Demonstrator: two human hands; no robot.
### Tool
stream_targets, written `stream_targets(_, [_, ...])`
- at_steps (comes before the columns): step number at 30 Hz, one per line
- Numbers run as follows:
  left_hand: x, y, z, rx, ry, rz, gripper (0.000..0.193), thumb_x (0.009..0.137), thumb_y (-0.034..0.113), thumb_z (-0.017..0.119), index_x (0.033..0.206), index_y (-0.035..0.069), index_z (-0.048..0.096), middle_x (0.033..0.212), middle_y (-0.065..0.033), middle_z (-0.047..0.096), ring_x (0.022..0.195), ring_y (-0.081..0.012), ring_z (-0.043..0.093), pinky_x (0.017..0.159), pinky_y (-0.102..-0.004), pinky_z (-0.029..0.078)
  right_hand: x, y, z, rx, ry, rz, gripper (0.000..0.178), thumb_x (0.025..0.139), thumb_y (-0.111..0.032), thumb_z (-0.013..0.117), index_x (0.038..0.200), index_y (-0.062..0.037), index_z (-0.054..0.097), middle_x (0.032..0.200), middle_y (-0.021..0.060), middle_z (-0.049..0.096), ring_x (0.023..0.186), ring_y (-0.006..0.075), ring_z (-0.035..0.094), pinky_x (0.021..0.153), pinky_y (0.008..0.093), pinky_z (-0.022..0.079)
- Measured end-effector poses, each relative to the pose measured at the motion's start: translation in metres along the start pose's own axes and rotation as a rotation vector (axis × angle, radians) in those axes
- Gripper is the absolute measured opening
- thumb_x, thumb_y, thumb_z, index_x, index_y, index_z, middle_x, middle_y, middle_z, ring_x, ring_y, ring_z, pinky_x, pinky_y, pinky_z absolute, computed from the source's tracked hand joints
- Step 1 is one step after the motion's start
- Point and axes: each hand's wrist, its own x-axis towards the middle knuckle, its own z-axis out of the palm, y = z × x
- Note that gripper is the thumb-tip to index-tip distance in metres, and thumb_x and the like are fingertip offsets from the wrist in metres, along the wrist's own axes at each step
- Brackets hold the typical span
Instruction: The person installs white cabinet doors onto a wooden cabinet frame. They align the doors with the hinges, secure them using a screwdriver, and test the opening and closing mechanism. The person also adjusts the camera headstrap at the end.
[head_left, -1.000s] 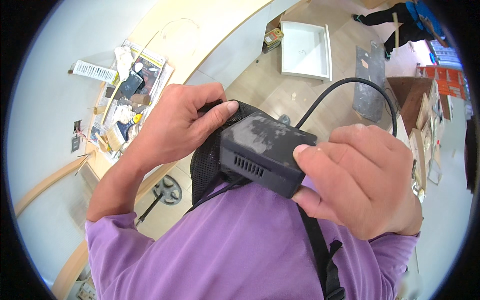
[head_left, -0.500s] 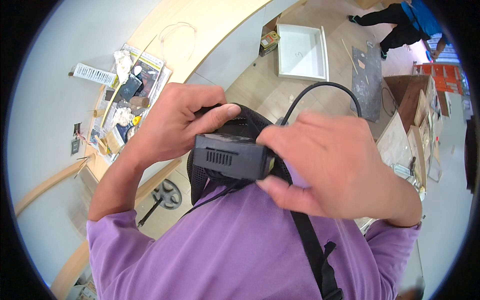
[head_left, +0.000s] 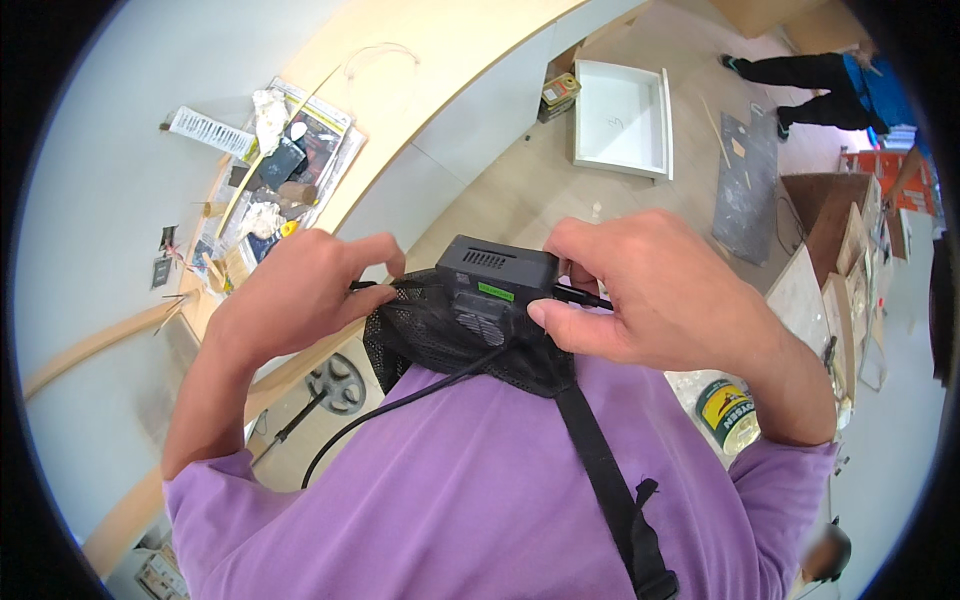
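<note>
In front of my chest is a black electronic box (head_left: 497, 262) with vent slots and a green label, partly out of a black mesh pouch (head_left: 425, 330). My left hand (head_left: 295, 295) pinches the pouch's left edge between thumb and forefinger. At the box's right end, my right hand (head_left: 665, 290) is closed, thumb on the near corner and fingers behind. A black plug (head_left: 582, 296) shows between those fingers. From the underside a black cable (head_left: 375, 413) curves down to the left. A black strap (head_left: 600, 450) runs from the pouch down over my purple shirt.
To the left, a wooden counter (head_left: 400, 100) holds newspapers (head_left: 325, 130), rags and tools. A white drawer (head_left: 620, 120) lies on the floor ahead. Another person (head_left: 840, 90) is at the far right, near a brown cabinet (head_left: 825, 205). A paint can (head_left: 728, 412) stands beside my right forearm.
The box has tipped, so its vented side and green label now show. My left hand has moved off it onto the pouch edge. The cable loop at right is gone from sight.
</note>
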Motion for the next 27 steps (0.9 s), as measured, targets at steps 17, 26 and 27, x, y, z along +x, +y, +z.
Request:
stream_targets(17, [-0.042, -0.010, 0.002, -0.433, -0.258, 0.110, 0.018, 0.075, -0.004, 0.059, 0.088, 0.004, 0.069, 0.079, -0.0109, 0.067, 0.075, -0.0275, 0.064, 0.066, -0.0355, 0.049, 0.007, 0.020, 0.021, 0.070, 0.207, -0.118, 0.032, 0.080, -0.031, 0.068, 0.088, -0.0006, 0.059, 0.067, 0.0161, 0.063, 0.063, 0.0354, 0.063, 0.059, 0.0419, 0.050])
stream_targets(26, [-0.028, 0.015, -0.023, -0.451, 0.030, 0.328, 0.013, 0.079, -0.006, 0.061, 0.069, 0.003, 0.063, 0.061, -0.0062, 0.052, 0.058, -0.0212, 0.049, 0.054, -0.0340, 0.034, 0.012, 0.011, -0.020, 0.171, 0.007, -0.249, 0.029, 0.074, -0.021, 0.073, 0.093, -0.0012, 0.062, 0.067, 0.0106, 0.057, 0.059, 0.0266, 0.056, 0.054, 0.0334, 0.045])
stream_targets(27, [-0.027, 0.016, -0.025, -0.476, 0.063, 0.335, 0.014, 0.079, -0.005, 0.061, 0.069, 0.003, 0.063, 0.061, -0.0058, 0.053, 0.057, -0.0206, 0.049, 0.053, -0.0335, 0.034, 0.015, 0.010, -0.021, 0.164, -0.012, -0.269, 0.029, 0.075, -0.022, 0.073, 0.091, -0.0014, 0.061, 0.066, 0.0114, 0.057, 0.059, 0.0278, 0.057, 0.054, 0.0347, 0.046])
